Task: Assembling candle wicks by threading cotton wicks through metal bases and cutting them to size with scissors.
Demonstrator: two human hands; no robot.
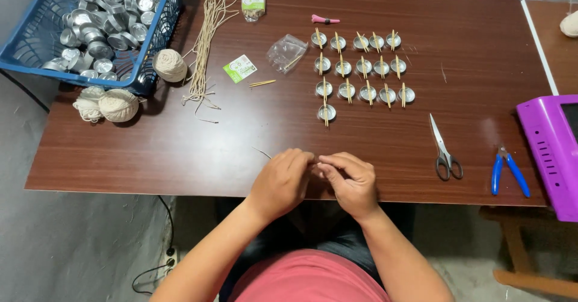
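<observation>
Hands met at the counter (180, 151) edge: left hand (282, 181) and right hand (352, 181), fingers pinched on a thin wick (262, 153) (barely visible), cups (361, 67) beyond.

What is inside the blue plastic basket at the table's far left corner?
The blue plastic basket holds a heap of small round silver metal cups. Lower layers and the basket floor are covered.

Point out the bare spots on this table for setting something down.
Bare wood lies between the cut wicks and the hands, left hand and right hand; also between the scissors and the cup rows. Crowded: the blue basket corner with the twine balls.
</observation>
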